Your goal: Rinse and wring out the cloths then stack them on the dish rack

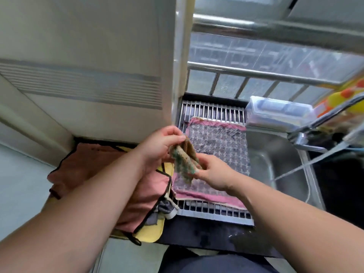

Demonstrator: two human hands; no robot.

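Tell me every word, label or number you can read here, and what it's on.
No text can be read anywhere in this view.
yellow and orange packet: any print is too blurred to read.
clear plastic box: no legible label.
patterned cloth on the dish rack: woven crosses, not letters.
green cloth, held by left hand and right hand: no writing.

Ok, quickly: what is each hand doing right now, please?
Left hand: pinches the top end of the small green cloth.
Right hand: grips the lower end of the same cloth.
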